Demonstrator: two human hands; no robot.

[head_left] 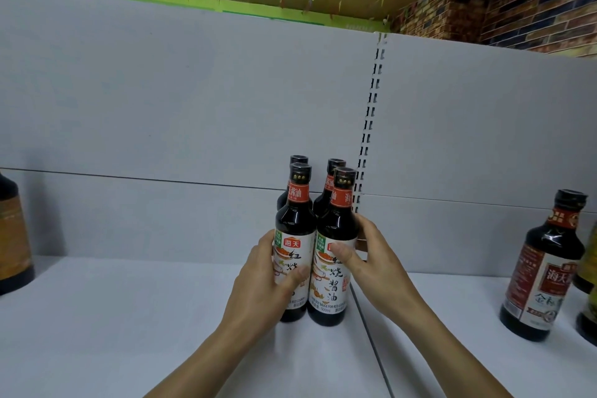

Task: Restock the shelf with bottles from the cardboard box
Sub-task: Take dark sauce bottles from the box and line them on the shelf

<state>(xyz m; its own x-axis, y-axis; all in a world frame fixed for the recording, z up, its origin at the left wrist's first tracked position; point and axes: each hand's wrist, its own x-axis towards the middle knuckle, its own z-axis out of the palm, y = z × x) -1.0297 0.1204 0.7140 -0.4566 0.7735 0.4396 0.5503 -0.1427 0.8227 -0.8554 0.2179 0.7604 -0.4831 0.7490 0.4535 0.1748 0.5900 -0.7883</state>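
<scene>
Fingers [298,275] of the left hand [258,284] are curling round the front-left bottle [295,220] at its label; the right hand [371,262] is grasping the front-right bottle [336,223], thumb lying across the label; both bottles are standing upright, side by side, on the white shelf [129,317]; 2 rear bottles [336,165] are standing just behind them, completing a tight cluster of 4; a larger bottle [546,268] is standing well apart at the right.
</scene>
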